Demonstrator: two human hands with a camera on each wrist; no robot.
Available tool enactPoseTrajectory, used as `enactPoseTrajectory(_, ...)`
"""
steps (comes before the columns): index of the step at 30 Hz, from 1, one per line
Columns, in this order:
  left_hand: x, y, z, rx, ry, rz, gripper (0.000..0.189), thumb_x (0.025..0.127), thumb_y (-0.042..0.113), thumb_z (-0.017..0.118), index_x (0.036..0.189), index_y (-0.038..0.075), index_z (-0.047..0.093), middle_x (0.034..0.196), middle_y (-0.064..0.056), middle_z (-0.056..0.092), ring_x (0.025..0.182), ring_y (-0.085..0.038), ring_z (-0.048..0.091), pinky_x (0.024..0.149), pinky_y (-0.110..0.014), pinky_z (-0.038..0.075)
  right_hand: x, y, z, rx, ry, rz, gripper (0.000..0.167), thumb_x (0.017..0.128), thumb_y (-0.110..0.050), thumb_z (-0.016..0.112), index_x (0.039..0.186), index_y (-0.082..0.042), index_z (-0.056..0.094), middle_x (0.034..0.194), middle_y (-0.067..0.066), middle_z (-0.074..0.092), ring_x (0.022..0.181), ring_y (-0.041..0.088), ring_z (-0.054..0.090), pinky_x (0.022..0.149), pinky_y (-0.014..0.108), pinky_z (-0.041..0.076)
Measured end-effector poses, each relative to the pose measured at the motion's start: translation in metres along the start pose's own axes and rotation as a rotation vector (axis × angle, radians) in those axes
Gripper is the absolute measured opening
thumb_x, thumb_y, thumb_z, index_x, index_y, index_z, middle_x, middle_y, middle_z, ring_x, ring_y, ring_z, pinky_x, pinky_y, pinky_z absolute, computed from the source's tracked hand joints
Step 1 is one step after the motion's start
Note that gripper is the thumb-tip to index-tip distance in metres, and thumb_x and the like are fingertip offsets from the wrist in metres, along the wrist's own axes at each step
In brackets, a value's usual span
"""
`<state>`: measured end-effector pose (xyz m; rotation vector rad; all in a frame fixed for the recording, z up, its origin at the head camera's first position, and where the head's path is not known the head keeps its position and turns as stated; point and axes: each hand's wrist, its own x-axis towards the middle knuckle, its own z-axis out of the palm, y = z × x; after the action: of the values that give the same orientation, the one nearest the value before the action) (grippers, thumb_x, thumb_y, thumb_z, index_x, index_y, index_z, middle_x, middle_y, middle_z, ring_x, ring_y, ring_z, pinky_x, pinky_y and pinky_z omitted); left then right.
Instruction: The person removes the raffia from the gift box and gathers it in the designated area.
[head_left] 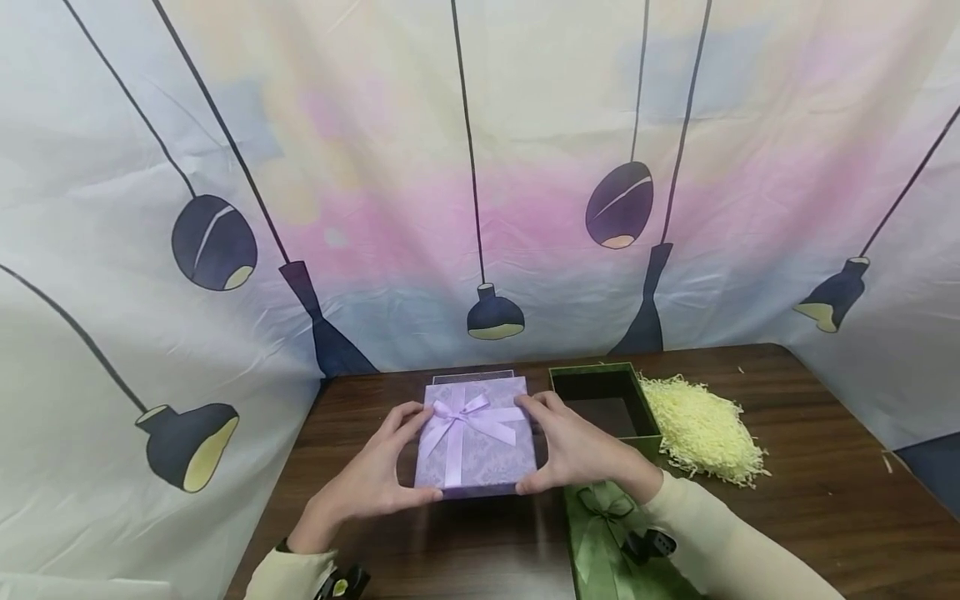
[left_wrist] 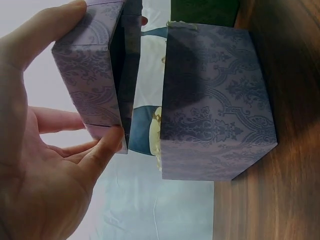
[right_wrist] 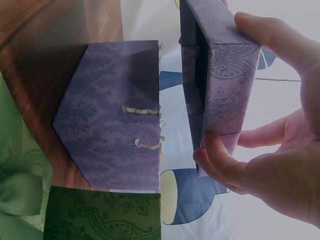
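A lavender patterned box lid (head_left: 487,462) with a ribbon bow is held between both hands. My left hand (head_left: 367,471) grips its left side, thumb at the near edge and fingers at the far part. The right hand (head_left: 577,446) grips the opposite side the same way. In the wrist views the lid hangs apart from the matching lavender box base (left_wrist: 215,100), with a gap between them. Pale shreds of paper (right_wrist: 142,111) stick out over the base's rim. From the head view the lid hides nearly all of the base.
To the right stands an open green box (head_left: 648,417), dark inside. Beside it lies a pile of pale yellow shredded paper (head_left: 705,429). A green lid with a bow (head_left: 592,542) lies nearer, partly under the right forearm. Behind the wooden table (head_left: 360,542) hangs a printed cloth (head_left: 405,208).
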<state>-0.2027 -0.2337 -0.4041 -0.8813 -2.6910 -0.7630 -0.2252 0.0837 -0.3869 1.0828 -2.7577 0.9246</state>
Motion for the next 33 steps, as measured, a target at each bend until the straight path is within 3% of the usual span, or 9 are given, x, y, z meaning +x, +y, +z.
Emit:
enactPoseTrajectory(10, -0.012, 0.008, -0.001, 0.003, -0.003, -0.001, 0.105, 0.066, 0.057, 0.083, 0.149, 0.011, 0.039, 0.145, -0.005, 0.037, 0.129, -0.022, 0.043, 0.099, -0.050, 0.046, -0.011, -0.006, 0.006, 0.013, 0.000, -0.007, 0.108, 0.062, -0.056, 0.084, 0.145, -0.003, 0.040, 0.128, 0.013, 0.048, 0.108, 0.020, 0.056, 0.091, 0.037, 0.050)
enactPoseTrajectory(20, -0.024, 0.014, -0.002, 0.028, 0.000, 0.018, 0.105, 0.065, 0.058, 0.083, 0.149, 0.011, 0.040, 0.143, -0.003, 0.037, 0.126, -0.019, 0.045, 0.097, -0.047, 0.049, -0.019, -0.011, 0.011, 0.080, -0.001, -0.009, 0.098, 0.066, -0.049, 0.085, 0.142, -0.002, 0.044, 0.124, 0.007, 0.050, 0.102, 0.012, 0.063, 0.090, 0.030, 0.051)
enactPoseTrajectory(26, -0.030, 0.016, 0.001, 0.033, 0.013, 0.040, 0.106, 0.065, 0.057, 0.084, 0.149, 0.011, 0.040, 0.143, -0.004, 0.038, 0.125, -0.017, 0.047, 0.097, -0.043, 0.049, -0.027, -0.015, 0.014, 0.056, 0.012, -0.005, 0.096, 0.066, -0.051, 0.084, 0.140, -0.004, 0.046, 0.121, 0.005, 0.051, 0.099, 0.012, 0.063, 0.088, 0.031, 0.052)
enactPoseTrajectory(33, -0.039, 0.022, 0.001, 0.018, -0.013, -0.004, 0.107, 0.065, 0.061, 0.082, 0.150, 0.014, 0.039, 0.145, -0.002, 0.036, 0.126, -0.016, 0.046, 0.098, -0.042, 0.048, -0.033, -0.019, 0.018, 0.038, 0.017, -0.002, 0.100, 0.067, -0.051, 0.084, 0.143, -0.001, 0.043, 0.121, 0.004, 0.051, 0.098, 0.010, 0.062, 0.087, 0.029, 0.052)
